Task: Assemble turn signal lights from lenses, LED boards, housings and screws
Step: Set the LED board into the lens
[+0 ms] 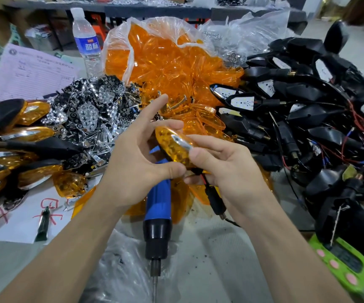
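Observation:
Between both hands sits one turn signal light (173, 147), its orange lens with a chrome strip facing up and its black stem (215, 200) hanging down. My left hand (141, 158) holds it between thumb and curled fingers, index finger pointing up. My right hand (224, 165) pinches its right end with thumb and fingertips. A heap of loose orange lenses (168, 68) spills from a clear bag behind. Chrome reflector pieces (93, 110) lie left of centre. Black housings with LED boards and wires (307, 110) are piled on the right.
A blue electric screwdriver (158, 215) lies under my hands, tip toward me. Finished lights (12, 149) are stacked at far left on paper. A water bottle (87, 42) stands at the back, a green scale (342, 263) sits at lower right.

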